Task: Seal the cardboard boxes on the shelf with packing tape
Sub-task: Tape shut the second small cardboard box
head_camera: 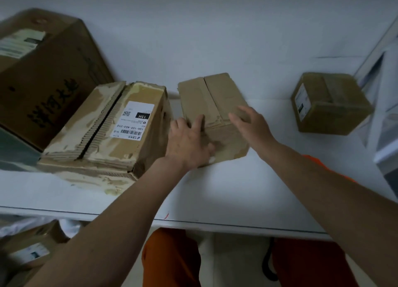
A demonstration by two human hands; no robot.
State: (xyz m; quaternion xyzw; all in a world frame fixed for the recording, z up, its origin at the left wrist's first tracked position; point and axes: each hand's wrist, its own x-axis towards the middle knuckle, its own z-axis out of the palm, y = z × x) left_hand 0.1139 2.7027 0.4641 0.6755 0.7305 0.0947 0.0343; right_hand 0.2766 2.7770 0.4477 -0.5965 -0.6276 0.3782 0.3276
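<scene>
A parcel storeroom or packing area.

Worn brown cardboard boxes (103, 131) sit on a plain white shelf (215, 200) against a bare white wall (215, 28); one carries a white printed shipping label with barcode and QR code (133, 122). More labelled brown cartons (30, 250) lie on a lower level, and a large brown carton with black printed characters (47, 75) stands at the left.

The 4 boxes are brown cardboard, the torn box (103, 131) streaked pale cream with a white label (133, 123) printed in black, the big box (49, 75) marked with black characters, on a white shelf (215, 196), above orange trousers (172, 258).
</scene>
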